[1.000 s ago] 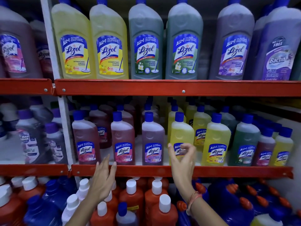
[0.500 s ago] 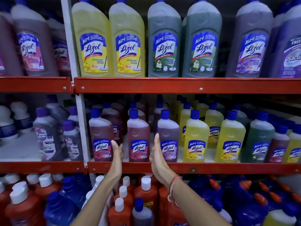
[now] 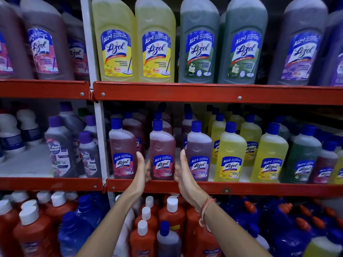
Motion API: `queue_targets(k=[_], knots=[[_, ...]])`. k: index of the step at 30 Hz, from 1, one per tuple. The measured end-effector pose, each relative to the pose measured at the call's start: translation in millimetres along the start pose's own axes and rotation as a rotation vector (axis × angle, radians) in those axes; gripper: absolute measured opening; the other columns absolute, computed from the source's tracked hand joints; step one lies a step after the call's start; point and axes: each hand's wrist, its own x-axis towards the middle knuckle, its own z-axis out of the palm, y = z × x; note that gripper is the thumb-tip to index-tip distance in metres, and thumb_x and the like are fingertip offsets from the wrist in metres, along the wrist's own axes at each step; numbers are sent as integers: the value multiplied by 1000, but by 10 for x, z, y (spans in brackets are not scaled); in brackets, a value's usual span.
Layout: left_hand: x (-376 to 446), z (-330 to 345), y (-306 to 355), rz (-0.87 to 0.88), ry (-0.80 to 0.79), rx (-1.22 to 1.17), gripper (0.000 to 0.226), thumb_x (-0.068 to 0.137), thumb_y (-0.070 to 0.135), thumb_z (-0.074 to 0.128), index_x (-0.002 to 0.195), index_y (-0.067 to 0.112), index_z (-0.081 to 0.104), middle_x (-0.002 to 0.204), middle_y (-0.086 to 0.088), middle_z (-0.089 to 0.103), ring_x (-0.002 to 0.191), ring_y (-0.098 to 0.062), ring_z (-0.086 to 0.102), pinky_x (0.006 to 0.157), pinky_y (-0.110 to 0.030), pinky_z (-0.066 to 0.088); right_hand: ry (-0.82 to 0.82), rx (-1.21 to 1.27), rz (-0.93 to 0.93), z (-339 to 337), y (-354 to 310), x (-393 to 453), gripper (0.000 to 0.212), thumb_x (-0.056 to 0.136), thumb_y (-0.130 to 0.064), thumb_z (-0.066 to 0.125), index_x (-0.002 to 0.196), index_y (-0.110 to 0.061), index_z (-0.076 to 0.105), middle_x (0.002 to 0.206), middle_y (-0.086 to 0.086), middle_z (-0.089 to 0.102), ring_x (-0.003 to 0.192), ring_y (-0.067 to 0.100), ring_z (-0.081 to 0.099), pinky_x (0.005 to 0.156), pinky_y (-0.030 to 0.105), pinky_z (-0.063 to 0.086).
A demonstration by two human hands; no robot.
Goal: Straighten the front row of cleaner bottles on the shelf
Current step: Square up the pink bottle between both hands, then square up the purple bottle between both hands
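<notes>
On the middle shelf the front row runs from pink cleaner bottles through a purple bottle to yellow bottles and green ones. The second pink bottle stands upright between my two hands. My left hand lies flat against its left side, fingers straight up. Against the bottle's right side presses my right hand, also flat. Left of my left hand stands the first pink bottle.
Large yellow, green and purple bottles fill the upper shelf. Below my forearms stand red bottles with white caps and dark blue jugs. A white upright post separates a left bay holding grey bottles.
Both hands moved left from the yellow bottle area and closed in on either side of the second pink bottle. The camera moved closer and shifted left.
</notes>
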Motion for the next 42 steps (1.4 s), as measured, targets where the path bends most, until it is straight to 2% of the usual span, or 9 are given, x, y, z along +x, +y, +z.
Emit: queue_targets(k=[5,9,14,18,24,29,33,37,42], knots=[[16,-22,1,1,-24,13,59,82,65,1,100,41,51,79,28,71,83,12,64,62,-4,47,5,25,-10,-12,-25,-15,127,53,-101,46,151,-20,48,144,4,64,135,16,59,112,37,48],[2,-50,0,-8,-29,51,57,86,61,-1,97,42,51,75,27,71,75,15,63,59,-2,46,-40,-48,-10,-22,-52,-41,125,56,-101,44,153,-23,44,148,3,60,137,16,56,123,43,35],[14,-71,-19,-6,-19,31,53,87,62,2,103,43,48,87,24,67,78,15,63,60,-3,47,-73,-118,38,-50,-40,-5,91,78,-82,29,149,-27,45,139,-3,63,114,5,63,81,16,45],[1,-58,-12,-12,-30,10,52,90,58,1,112,39,45,94,25,63,79,18,61,60,-2,45,-96,-134,55,-66,-58,-46,48,97,-68,19,131,-41,40,110,-22,61,96,-8,59,88,16,43],[3,-104,-12,1,-35,94,74,55,94,19,101,47,50,96,13,73,92,9,63,62,-4,47,-115,-213,65,-46,-62,-52,79,86,-82,21,148,-38,43,146,-7,57,135,11,51,126,40,26],[-24,-73,26,-6,-1,72,62,68,82,13,104,44,47,95,22,61,78,16,62,61,-5,48,-138,-198,83,-55,-90,-62,69,98,-72,16,152,-35,36,136,-8,54,126,9,50,124,40,26],[-38,-104,19,-8,3,101,97,38,101,23,116,46,38,98,26,55,81,14,60,67,-7,47,-138,-197,94,-35,-114,-86,75,96,-72,16,156,-30,32,142,-2,54,126,9,49,125,42,26],[-6,-132,-25,-26,-41,91,124,41,101,18,143,30,26,129,13,50,112,-1,50,99,-25,34,-123,-201,104,-16,-144,-110,82,92,-75,18,158,-28,29,159,5,45,125,10,48,124,43,28],[-25,-157,-12,-66,-18,84,120,53,96,11,148,24,22,145,2,39,128,-12,39,107,-32,26,-135,-120,105,-38,-186,-130,117,68,-93,27,163,-24,21,167,6,32,153,19,33,126,40,18]])
